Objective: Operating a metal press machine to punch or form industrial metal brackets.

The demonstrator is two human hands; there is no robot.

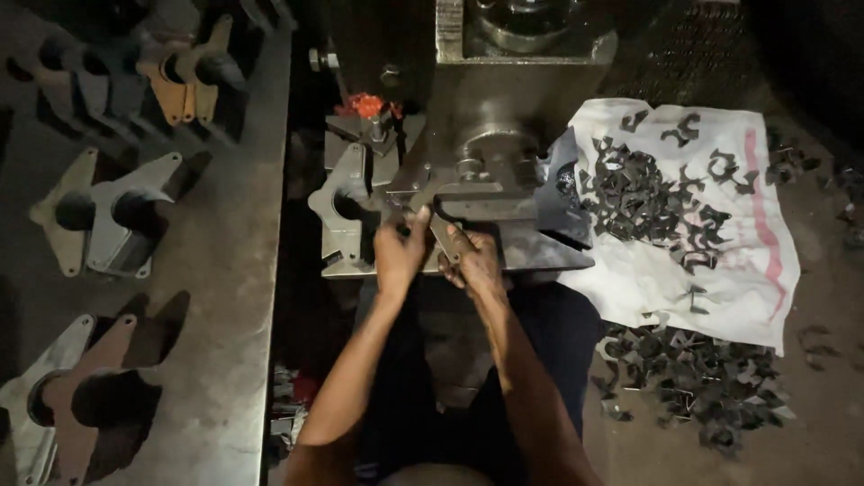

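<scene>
A flat grey metal plate piece (445,236) lies on the bed (540,250) of a press machine under its round ram (493,144), and both my hands grip it. My left hand (399,254) holds its left end with the thumb up toward the die. My right hand (472,261) pinches its lower right edge. Just left of my hands, stamped plates with rounded cut-outs (344,209) lie stacked on the bed.
A white cloth (765,270) to the right carries several small dark stamped offcuts (643,193); more offcuts (693,378) lie on the floor below it. At left a steel bench (225,270) holds rows of stamped plates (112,220).
</scene>
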